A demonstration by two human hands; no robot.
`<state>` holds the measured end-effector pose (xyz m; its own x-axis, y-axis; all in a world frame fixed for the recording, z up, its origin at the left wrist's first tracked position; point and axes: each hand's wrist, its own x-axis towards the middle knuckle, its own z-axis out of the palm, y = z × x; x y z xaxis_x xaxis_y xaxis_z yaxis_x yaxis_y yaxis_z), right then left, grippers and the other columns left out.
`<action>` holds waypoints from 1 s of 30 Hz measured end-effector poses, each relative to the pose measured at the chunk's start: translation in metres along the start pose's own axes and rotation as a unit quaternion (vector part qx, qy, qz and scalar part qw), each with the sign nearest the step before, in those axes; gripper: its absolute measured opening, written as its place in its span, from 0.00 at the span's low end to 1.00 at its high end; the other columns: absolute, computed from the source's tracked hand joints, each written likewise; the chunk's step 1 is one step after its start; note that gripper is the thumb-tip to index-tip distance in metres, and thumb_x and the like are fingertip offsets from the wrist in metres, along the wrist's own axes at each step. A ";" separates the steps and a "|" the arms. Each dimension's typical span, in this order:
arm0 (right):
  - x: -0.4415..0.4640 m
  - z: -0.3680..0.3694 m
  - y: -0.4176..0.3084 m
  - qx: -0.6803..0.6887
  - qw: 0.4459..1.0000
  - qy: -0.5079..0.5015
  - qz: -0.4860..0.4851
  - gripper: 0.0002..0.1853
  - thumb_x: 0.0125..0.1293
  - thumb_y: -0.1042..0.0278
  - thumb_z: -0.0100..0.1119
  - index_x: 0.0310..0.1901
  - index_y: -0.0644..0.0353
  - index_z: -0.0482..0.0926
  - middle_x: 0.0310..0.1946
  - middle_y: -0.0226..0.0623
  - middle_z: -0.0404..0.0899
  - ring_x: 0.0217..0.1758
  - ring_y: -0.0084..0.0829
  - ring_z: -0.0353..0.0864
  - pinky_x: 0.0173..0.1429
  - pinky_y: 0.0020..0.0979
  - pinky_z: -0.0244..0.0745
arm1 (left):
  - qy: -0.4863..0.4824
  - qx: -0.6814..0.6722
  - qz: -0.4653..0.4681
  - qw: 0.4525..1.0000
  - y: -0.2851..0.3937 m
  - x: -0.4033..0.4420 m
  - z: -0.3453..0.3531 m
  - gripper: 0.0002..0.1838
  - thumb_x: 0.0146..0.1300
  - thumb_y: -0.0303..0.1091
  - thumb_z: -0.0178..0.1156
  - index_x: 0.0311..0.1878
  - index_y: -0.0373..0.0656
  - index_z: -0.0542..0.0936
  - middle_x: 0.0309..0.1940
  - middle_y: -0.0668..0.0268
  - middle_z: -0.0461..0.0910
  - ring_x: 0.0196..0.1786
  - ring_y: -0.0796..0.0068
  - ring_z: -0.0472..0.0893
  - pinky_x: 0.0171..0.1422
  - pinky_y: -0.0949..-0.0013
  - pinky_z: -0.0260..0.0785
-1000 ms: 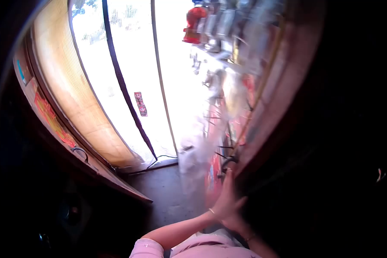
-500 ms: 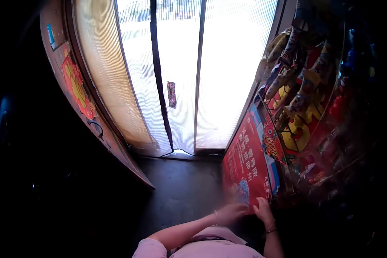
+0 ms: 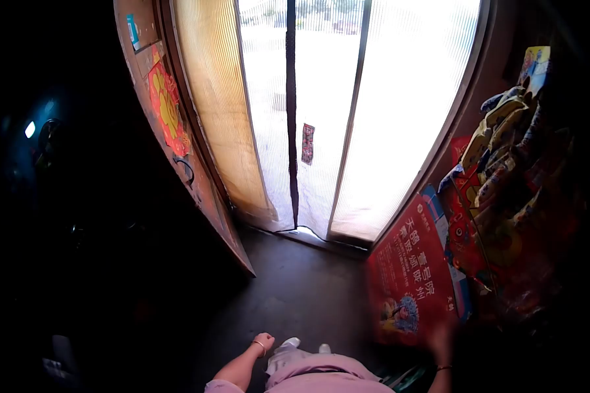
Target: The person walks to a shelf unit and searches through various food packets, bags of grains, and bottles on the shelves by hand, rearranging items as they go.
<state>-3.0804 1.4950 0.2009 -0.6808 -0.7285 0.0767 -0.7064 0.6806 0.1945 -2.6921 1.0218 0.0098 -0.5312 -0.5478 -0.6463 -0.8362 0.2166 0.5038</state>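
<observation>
My left hand hangs low in front of my body above the dark floor, its fingers curled in and nothing visible in them. A bracelet sits on that wrist. My right hand is at the lower right, beside the bottom corner of a red poster board printed with white characters. Motion and shadow smear its fingers, so I cannot tell whether it touches the board. Above the board, hanging packaged goods and decorations crowd the dark wall.
Ahead, a bright doorway is covered by a translucent ribbed curtain with a dark central seam. A wooden door with a red and gold paper decoration stands swung inward on the left. Dark floor lies between door and board.
My left hand has moved away from the board to the left and closed. My right hand has dropped slightly and blurred. The view has turned left, and more floor and my shoes show.
</observation>
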 end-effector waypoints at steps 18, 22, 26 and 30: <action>0.041 0.075 -0.040 0.251 0.955 -0.150 -0.043 0.14 0.59 0.63 0.53 0.40 0.64 0.78 0.39 0.50 0.78 0.47 0.48 0.76 0.52 0.43 0.71 | 0.199 -0.273 -0.187 0.922 -0.016 -0.117 0.060 0.11 0.55 0.39 0.59 0.34 0.41 0.82 0.31 0.59 0.82 0.35 0.68 0.82 0.42 0.67 0.73; 0.073 0.067 -0.140 0.335 0.855 -0.339 -0.207 0.15 0.59 0.61 0.54 0.41 0.63 0.78 0.39 0.50 0.79 0.46 0.48 0.77 0.51 0.42 0.71 | 0.250 -0.309 -0.177 0.900 -0.014 -0.136 0.064 0.12 0.56 0.39 0.60 0.36 0.41 0.82 0.32 0.59 0.82 0.38 0.67 0.82 0.44 0.67 0.73; 0.117 0.064 -0.225 0.307 0.815 -0.391 -0.299 0.22 0.55 0.58 0.58 0.49 0.63 0.74 0.44 0.51 0.77 0.50 0.49 0.75 0.55 0.40 0.71 | 0.288 -0.323 -0.173 0.885 -0.027 -0.158 0.067 0.12 0.56 0.38 0.60 0.37 0.40 0.81 0.33 0.58 0.82 0.38 0.67 0.82 0.44 0.67 0.73; 0.171 0.043 -0.319 0.343 0.827 -0.268 -0.355 0.21 0.57 0.61 0.57 0.50 0.62 0.72 0.40 0.52 0.78 0.46 0.51 0.77 0.51 0.41 0.73 | 0.332 -0.329 -0.197 0.862 -0.069 -0.180 0.078 0.10 0.56 0.36 0.60 0.35 0.39 0.81 0.31 0.59 0.82 0.36 0.69 0.82 0.42 0.68 0.73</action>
<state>-2.9796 1.1564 0.1097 0.0958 -0.9496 -0.2985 -0.7833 0.1132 -0.6113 -2.5490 1.1682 0.0468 0.1545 -0.8630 -0.4810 -0.5605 -0.4775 0.6766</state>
